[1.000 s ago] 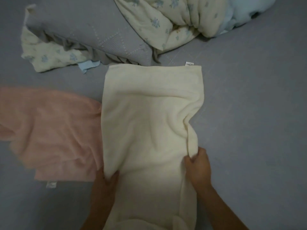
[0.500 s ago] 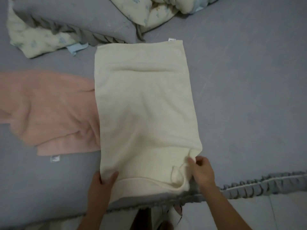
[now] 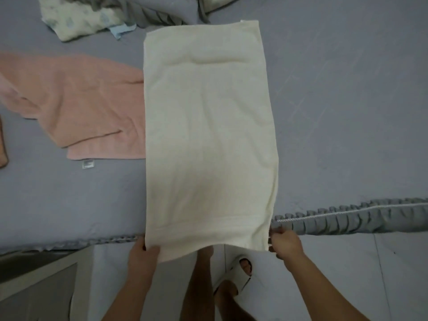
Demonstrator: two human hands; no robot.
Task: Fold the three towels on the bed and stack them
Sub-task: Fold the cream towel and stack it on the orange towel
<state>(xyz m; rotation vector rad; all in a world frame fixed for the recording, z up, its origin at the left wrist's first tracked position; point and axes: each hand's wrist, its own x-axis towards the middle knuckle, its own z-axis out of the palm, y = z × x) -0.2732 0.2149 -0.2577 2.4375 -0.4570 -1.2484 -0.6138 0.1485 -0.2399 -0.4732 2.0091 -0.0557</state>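
A cream towel (image 3: 208, 126) lies stretched out lengthwise on the grey bed, its near end hanging a little past the bed's edge. My left hand (image 3: 142, 253) pinches its near left corner. My right hand (image 3: 283, 244) pinches its near right corner. A pink towel (image 3: 76, 105) lies crumpled to the left, its right side tucked under the cream towel. A brown cloth edge (image 3: 2, 144) shows at the far left border; I cannot tell what it is.
The grey bed sheet (image 3: 347, 100) ends in a ruffled trim (image 3: 347, 221) along the near edge. Bunched floral and grey bedding (image 3: 97, 17) lies at the back left. Below the edge are my legs, a white slipper (image 3: 240, 272) and a cabinet corner (image 3: 41, 281).
Both hands have drawn the cream towel toward me and flattened it; its right-side bunching is gone. The hands moved from mid-towel to the near corners at the bed's edge.
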